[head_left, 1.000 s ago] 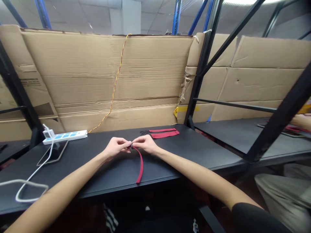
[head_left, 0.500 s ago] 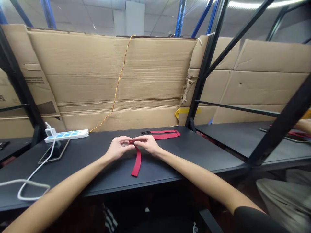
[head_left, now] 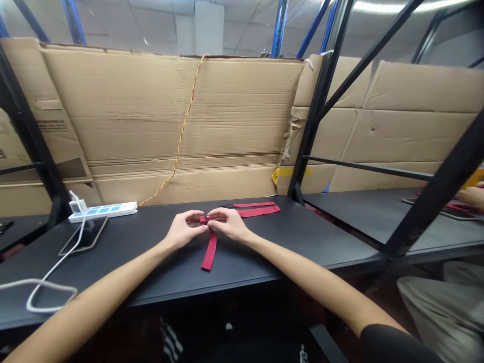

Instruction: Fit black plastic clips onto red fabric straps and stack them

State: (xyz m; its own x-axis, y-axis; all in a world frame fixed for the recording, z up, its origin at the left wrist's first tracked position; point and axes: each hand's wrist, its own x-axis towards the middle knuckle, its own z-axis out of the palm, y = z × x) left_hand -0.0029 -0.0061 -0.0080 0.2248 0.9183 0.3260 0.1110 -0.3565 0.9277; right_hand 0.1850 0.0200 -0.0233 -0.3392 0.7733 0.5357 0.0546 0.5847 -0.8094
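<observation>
My left hand (head_left: 185,230) and my right hand (head_left: 229,226) meet above the middle of the black table. Between their fingertips is the upper end of a red webbing strap (head_left: 209,252), folded or looped over there. Thumb and fingers of the left hand close around this end from the left. The right hand pinches it from the right. The strap's free end hangs down towards me. A small dark part seems to sit at the fingertips, mostly hidden. Just behind my right hand lie more red straps (head_left: 260,212) with black buckles (head_left: 227,206).
A white power strip (head_left: 124,208) with a plugged-in charger and a white cable (head_left: 53,269) lies at the left, beside a flat dark device (head_left: 85,237). Cardboard (head_left: 227,116) walls the back. Black frame posts (head_left: 308,136) stand at the sides. Another person's hand (head_left: 471,195) shows far right.
The hanging end of the strap has swung slightly left and up. My fingertips have parted a little, so more of the red fold shows between them.
</observation>
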